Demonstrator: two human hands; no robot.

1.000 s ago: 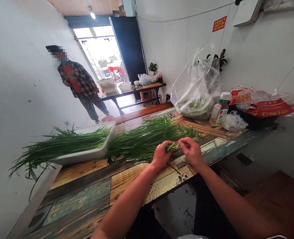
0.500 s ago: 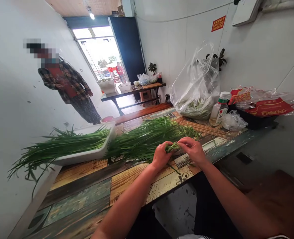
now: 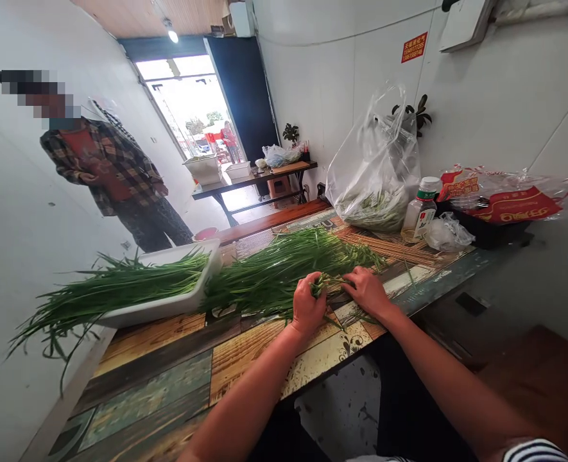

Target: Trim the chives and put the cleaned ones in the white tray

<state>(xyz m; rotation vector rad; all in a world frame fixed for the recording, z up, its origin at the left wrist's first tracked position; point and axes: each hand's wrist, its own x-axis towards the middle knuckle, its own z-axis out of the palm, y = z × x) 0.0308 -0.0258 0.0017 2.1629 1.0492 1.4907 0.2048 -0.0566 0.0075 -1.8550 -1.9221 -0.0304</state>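
The head view shows us a small bunch of garlic chives (image 3: pixel 323 282) just below and right of the frame's centre, over the tabletop (image 3: pixel 161 375). Our left hand (image 3: pixel 309 300) wraps its fingers around it; our right hand (image 3: pixel 366 292) has its fingers drawn together at the stem ends, though we cannot tell whether they pinch a stem. We judge this bunch part-way handled. Much seems left: a loose pile of chives (image 3: pixel 269 266) spreads across the centre, and more fill a white tray (image 3: pixel 175 303) at left. The clear plastic bag (image 3: pixel 373 183), right of centre, holds greens, perhaps finished, but we cannot be sure.
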